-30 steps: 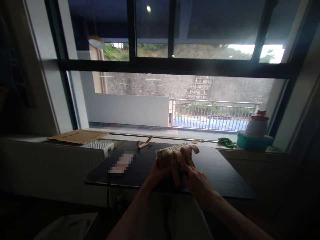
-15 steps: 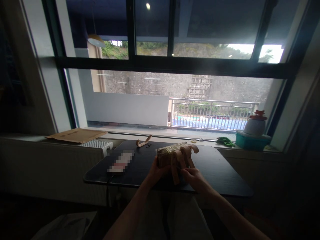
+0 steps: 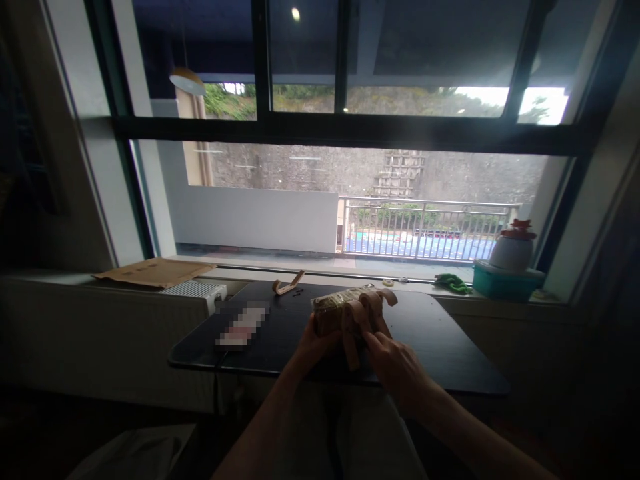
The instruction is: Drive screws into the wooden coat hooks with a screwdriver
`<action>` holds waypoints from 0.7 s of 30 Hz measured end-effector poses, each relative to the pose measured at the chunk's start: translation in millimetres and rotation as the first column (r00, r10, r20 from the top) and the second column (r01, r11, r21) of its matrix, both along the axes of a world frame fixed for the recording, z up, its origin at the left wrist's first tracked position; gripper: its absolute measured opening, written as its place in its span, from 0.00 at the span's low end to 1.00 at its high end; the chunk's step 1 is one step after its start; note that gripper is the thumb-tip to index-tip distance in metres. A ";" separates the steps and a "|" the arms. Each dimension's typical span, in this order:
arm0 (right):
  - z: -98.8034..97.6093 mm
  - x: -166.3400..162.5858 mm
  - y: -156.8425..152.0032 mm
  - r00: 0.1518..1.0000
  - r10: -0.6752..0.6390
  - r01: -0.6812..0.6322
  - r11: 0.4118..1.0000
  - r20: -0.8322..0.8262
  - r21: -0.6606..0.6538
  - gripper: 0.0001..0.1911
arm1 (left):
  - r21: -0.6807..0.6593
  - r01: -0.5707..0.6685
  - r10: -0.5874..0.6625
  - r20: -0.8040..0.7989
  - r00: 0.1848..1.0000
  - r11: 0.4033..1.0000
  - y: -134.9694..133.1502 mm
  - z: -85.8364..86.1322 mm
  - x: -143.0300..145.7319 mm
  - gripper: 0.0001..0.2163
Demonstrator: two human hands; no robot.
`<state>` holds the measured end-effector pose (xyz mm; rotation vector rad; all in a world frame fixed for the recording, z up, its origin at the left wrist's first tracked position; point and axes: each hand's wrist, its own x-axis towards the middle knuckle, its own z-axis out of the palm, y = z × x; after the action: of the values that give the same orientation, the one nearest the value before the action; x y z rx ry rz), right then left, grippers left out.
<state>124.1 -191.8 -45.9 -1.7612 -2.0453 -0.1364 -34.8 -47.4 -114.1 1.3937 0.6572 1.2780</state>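
Observation:
A brown block (image 3: 330, 319) partly wrapped in clear plastic is tilted above the table's near half. Several bent wooden hooks (image 3: 356, 315) are on its right part, their strips hanging down its front. My left hand (image 3: 316, 348) is closed around the block's left end, thumb along the near side. Fingers curled, my right hand (image 3: 395, 360) reaches the front of the block beside a hook strip. Whatever is between those fingertips is hidden. Another bent wooden hook (image 3: 289, 285) lies at the table's far edge, with small dark screw-like pieces (image 3: 299, 293) beside it.
The dark table (image 3: 450, 353) stands against the window sill. A blurred-out phone-like item (image 3: 243, 325) with a cable lies on its left. A brown envelope (image 3: 155, 272), a green cloth-like thing (image 3: 453, 283) and a teal box (image 3: 507, 283) under a white pot (image 3: 513, 251) are along the sill.
My right hand has rolled over at the block's front, so its knuckles now face up and its fingers are more curled. The left hand and the block stay nearly still.

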 end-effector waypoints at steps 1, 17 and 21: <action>0.9 -1.3 -1.2 1.000 -0.007 0.006 1.000 0.024 0.006 0.14 | -0.002 0.003 -0.003 0.000 1.000 1.000 0.6 -0.3 0.1 0.29; -5.6 0.3 -1.4 0.988 0.019 -0.051 0.976 0.154 0.212 0.12 | -0.030 -0.062 0.063 0.010 0.998 0.998 7.2 -4.3 -0.3 0.28; -7.9 2.3 0.5 0.985 0.024 -0.064 0.969 0.169 0.238 0.12 | -0.040 -0.059 0.060 0.017 0.998 0.997 6.0 -3.6 0.1 0.28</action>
<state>126.5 -191.3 -53.8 -1.5978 -2.0782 -0.5135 -34.7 -41.4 -117.6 1.3376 0.7124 1.3163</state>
